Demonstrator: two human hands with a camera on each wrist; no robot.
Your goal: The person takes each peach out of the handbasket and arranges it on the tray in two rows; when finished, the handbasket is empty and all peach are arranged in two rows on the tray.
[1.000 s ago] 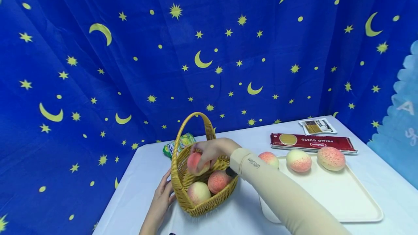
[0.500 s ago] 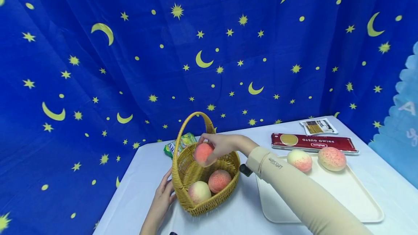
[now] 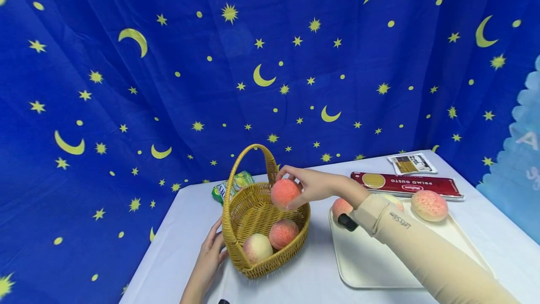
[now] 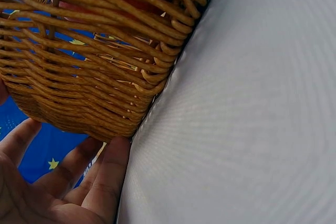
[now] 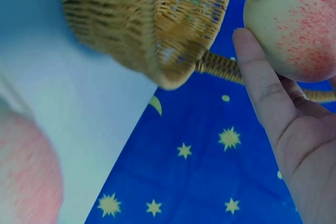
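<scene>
My right hand (image 3: 312, 185) grips a pink peach (image 3: 284, 194) above the right back rim of a woven wicker basket (image 3: 270, 267). In the right wrist view the same peach (image 5: 294, 24) shows a pale side with a small dark hole, fingers against it. Two more peaches lie inside the basket, a pale one (image 3: 257, 248) and a redder one (image 3: 283, 234). The left hand (image 3: 208, 249) rests at the basket's left side. Its fingers, fairly straight, touch the lower weave in the left wrist view, where the hand (image 4: 58, 182) sits beside the white tablecloth.
Right of the basket is a cream tray (image 3: 371, 269) with peaches at its back edge, including a speckled one (image 3: 429, 205); the right sleeve (image 3: 405, 238) partly covers others. Behind stand a red pasta packet (image 3: 413, 184) and a small sachet (image 3: 411, 163). A green packet (image 3: 219, 193) lies behind the basket.
My right hand has carried the peach from inside the basket up and rightward to its right rim. The left hand and the basket have stayed in place.
</scene>
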